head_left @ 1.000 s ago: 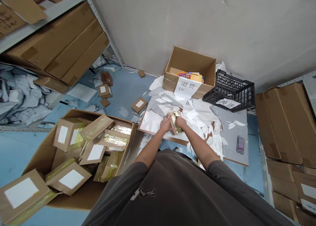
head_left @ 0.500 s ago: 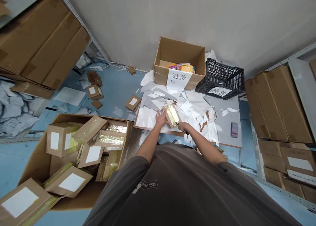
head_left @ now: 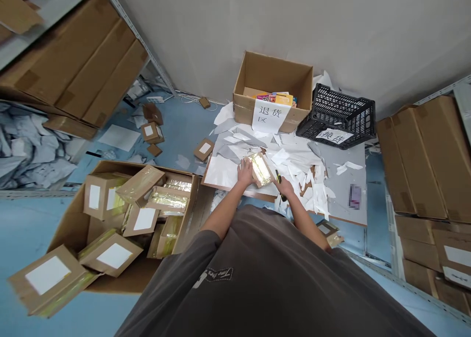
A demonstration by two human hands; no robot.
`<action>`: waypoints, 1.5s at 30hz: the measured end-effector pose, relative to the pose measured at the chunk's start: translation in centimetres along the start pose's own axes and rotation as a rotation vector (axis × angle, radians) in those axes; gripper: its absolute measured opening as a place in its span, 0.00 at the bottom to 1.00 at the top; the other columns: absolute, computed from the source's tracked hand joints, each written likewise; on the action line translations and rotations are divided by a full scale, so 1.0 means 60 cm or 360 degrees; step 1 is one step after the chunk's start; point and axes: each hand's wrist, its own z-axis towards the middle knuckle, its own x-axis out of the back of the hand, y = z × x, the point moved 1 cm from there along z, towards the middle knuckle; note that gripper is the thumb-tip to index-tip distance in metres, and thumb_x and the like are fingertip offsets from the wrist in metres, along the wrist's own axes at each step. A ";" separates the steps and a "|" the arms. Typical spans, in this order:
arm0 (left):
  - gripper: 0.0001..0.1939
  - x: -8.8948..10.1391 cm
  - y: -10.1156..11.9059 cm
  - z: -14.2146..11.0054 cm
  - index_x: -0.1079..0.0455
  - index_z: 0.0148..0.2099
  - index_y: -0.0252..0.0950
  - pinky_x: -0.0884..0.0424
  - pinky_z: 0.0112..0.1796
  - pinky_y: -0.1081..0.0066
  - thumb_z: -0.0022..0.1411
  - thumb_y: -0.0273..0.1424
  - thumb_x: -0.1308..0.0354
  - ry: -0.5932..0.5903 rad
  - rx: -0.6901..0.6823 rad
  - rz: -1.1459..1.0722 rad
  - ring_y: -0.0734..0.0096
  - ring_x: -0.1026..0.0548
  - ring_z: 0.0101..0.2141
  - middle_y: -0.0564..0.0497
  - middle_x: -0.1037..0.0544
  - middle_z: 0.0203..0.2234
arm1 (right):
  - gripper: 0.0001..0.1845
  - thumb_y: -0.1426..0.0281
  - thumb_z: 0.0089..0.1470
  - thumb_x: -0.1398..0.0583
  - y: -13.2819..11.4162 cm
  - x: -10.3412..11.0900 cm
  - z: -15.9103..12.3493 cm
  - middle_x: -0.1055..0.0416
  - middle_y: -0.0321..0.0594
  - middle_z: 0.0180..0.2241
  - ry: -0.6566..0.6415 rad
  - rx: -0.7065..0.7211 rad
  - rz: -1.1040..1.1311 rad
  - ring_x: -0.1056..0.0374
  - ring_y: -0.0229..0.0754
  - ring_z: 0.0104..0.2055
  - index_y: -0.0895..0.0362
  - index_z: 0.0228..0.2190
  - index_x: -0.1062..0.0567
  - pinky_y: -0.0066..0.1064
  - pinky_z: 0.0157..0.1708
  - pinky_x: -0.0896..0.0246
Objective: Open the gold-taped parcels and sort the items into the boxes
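A small taped cardboard box (head_left: 260, 170) with a white label lies on the paper-strewn table top (head_left: 348, 172). My left hand (head_left: 246, 172) grips its left side and steadies it on the table. In my right hand (head_left: 284, 187) is a yellow-and-black utility knife (head_left: 278, 177), fingers closed round it, at the box's lower right corner. Whether the blade is out is too small to tell. Torn white paper scraps (head_left: 281, 156) surround the box.
An open carton (head_left: 241, 106) with colourful packs and a black plastic crate (head_left: 340, 109) stand at the table's back. On my left, a big carton (head_left: 61, 224) holds several taped boxes. Shelves with large cartons (head_left: 434, 155) flank both sides. Small boxes (head_left: 203, 149) lie on the floor.
My right hand has moved slightly right, off the box's near edge, and the knife now points upward in it. My left hand still holds the box. The view has shifted a little.
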 end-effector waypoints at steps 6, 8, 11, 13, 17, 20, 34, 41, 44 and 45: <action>0.38 0.006 0.033 -0.015 0.36 0.71 0.41 0.43 0.66 0.53 0.58 0.32 0.34 -0.0063 -0.0867 0.0266 0.45 0.47 0.72 0.41 0.36 0.69 | 0.34 0.50 0.54 0.32 -0.019 -0.053 0.063 0.22 0.55 0.50 0.0277 -0.0206 0.0436 0.24 0.58 0.52 0.57 0.53 0.30 0.38 0.47 0.32; 0.39 0.008 0.037 -0.013 0.34 0.69 0.41 0.42 0.64 0.52 0.55 0.29 0.34 -0.0081 -0.0886 0.0373 0.43 0.48 0.72 0.41 0.37 0.70 | 0.32 0.51 0.52 0.31 -0.017 -0.070 0.073 0.21 0.51 0.48 0.0368 -0.0221 0.0653 0.24 0.56 0.51 0.55 0.51 0.30 0.38 0.47 0.31; 0.34 0.012 0.047 -0.004 0.33 0.66 0.40 0.42 0.61 0.51 0.56 0.26 0.35 -0.0028 -0.0860 0.0466 0.44 0.43 0.68 0.40 0.33 0.67 | 0.29 0.52 0.50 0.32 -0.004 -0.089 0.078 0.20 0.46 0.45 0.0435 -0.0201 0.0888 0.23 0.54 0.48 0.53 0.48 0.30 0.38 0.46 0.30; 0.30 0.013 0.055 0.004 0.31 0.63 0.40 0.41 0.59 0.52 0.58 0.25 0.36 -0.0015 -0.0824 0.0501 0.47 0.37 0.63 0.40 0.27 0.61 | 0.31 0.52 0.47 0.30 0.005 -0.095 0.080 0.21 0.47 0.45 0.0463 -0.0274 0.0917 0.23 0.55 0.48 0.54 0.48 0.31 0.39 0.46 0.30; 0.26 0.014 0.071 0.019 0.28 0.60 0.38 0.39 0.56 0.53 0.59 0.24 0.36 -0.0081 -0.0757 0.0546 0.48 0.33 0.57 0.39 0.24 0.54 | 0.35 0.55 0.42 0.27 0.006 -0.097 0.087 0.21 0.50 0.46 0.0429 -0.0421 0.0926 0.24 0.56 0.48 0.54 0.47 0.32 0.38 0.45 0.30; 0.25 0.009 0.073 0.023 0.24 0.56 0.35 0.39 0.57 0.50 0.56 0.29 0.31 -0.0173 -0.0685 0.0575 0.45 0.33 0.57 0.37 0.25 0.53 | 0.34 0.58 0.41 0.26 -0.009 -0.092 0.099 0.21 0.48 0.45 0.0360 -0.0356 0.0905 0.24 0.54 0.48 0.53 0.46 0.32 0.36 0.44 0.30; 0.37 -0.008 0.051 -0.008 0.33 0.66 0.34 0.42 0.68 0.54 0.55 0.28 0.30 -0.0177 -0.0399 0.0298 0.48 0.41 0.72 0.36 0.36 0.71 | 0.22 0.52 0.74 0.54 0.009 -0.034 0.060 0.20 0.41 0.37 -0.0123 0.0250 0.0517 0.24 0.48 0.43 0.53 0.51 0.31 0.31 0.42 0.36; 0.49 -0.008 0.047 -0.016 0.42 0.73 0.30 0.41 0.67 0.59 0.52 0.28 0.28 -0.0162 -0.0383 0.0258 0.47 0.41 0.72 0.31 0.34 0.69 | 0.18 0.56 0.74 0.50 0.031 -0.026 0.025 0.20 0.42 0.43 -0.0359 0.0467 0.0021 0.25 0.49 0.45 0.51 0.46 0.25 0.29 0.40 0.41; 0.50 -0.007 0.047 -0.020 0.42 0.72 0.29 0.40 0.66 0.60 0.51 0.29 0.26 -0.0157 -0.0365 0.0262 0.46 0.41 0.71 0.30 0.33 0.68 | 0.19 0.56 0.74 0.49 0.025 -0.024 0.022 0.20 0.43 0.41 -0.0407 0.0485 -0.0045 0.25 0.47 0.43 0.52 0.43 0.24 0.29 0.40 0.41; 0.50 -0.007 0.047 -0.020 0.41 0.72 0.29 0.39 0.66 0.60 0.51 0.29 0.25 -0.0156 -0.0359 0.0266 0.46 0.41 0.71 0.30 0.33 0.68 | 0.19 0.56 0.74 0.49 0.023 -0.024 0.021 0.19 0.43 0.41 -0.0422 0.0496 -0.0043 0.25 0.47 0.43 0.53 0.42 0.23 0.29 0.40 0.41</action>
